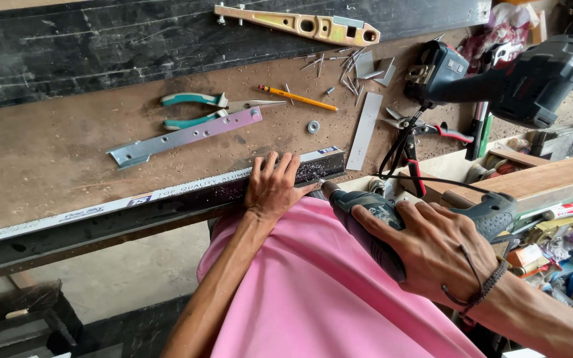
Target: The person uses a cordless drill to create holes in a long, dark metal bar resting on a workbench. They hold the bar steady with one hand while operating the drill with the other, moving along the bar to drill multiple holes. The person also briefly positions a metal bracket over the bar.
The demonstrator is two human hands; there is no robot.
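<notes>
Pliers (197,111) lie behind the bracket (184,136), seemingly touching it.

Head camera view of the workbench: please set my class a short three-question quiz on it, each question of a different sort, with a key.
1. True or false: the left hand presses down on the dark aluminium profile at the bench edge.
2. Which tool does the right hand grip? A) the corded electric drill B) the cordless drill C) the teal-handled pliers
3. Fill in: the yellow ______ lies on the brown bench top, beside loose screws.

Key: 1 true; 2 A; 3 pencil.
</notes>
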